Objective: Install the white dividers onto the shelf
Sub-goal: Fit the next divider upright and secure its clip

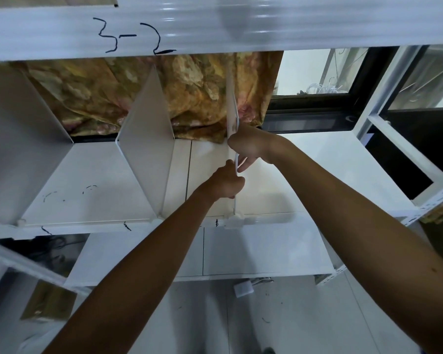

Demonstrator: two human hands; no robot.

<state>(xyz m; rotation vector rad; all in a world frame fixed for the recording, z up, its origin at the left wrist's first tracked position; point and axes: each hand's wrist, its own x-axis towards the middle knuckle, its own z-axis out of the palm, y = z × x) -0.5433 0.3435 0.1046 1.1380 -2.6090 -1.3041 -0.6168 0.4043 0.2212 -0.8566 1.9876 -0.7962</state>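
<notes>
I grip the thin white plastic divider panel (pixel 232 108), seen edge-on, as it stands upright on the glossy white shelf board (pixel 304 180), right of centre. My right hand (pixel 251 146) is clamped around its upper front edge; my left hand (pixel 226 182) is closed on the same edge just below, the two hands near each other but not touching. The panel's foot sits at a small white clip (pixel 234 221) on the shelf's front lip, beside a black pen tick; whether it is fully seated I cannot tell.

Two matching white dividers are already up: one in the middle (pixel 149 139) and one at the far left (pixel 23 139), each standing on the same board. By my reckoning this is the third panel and the job is well past halfway, with the open stretch to the right perhaps still to fill.

Above runs a white beam hand-marked "3-2" (pixel 136 34). Behind hang a floral brown curtain (pixel 138 93) and a dark-framed window (pixel 317 103).
</notes>
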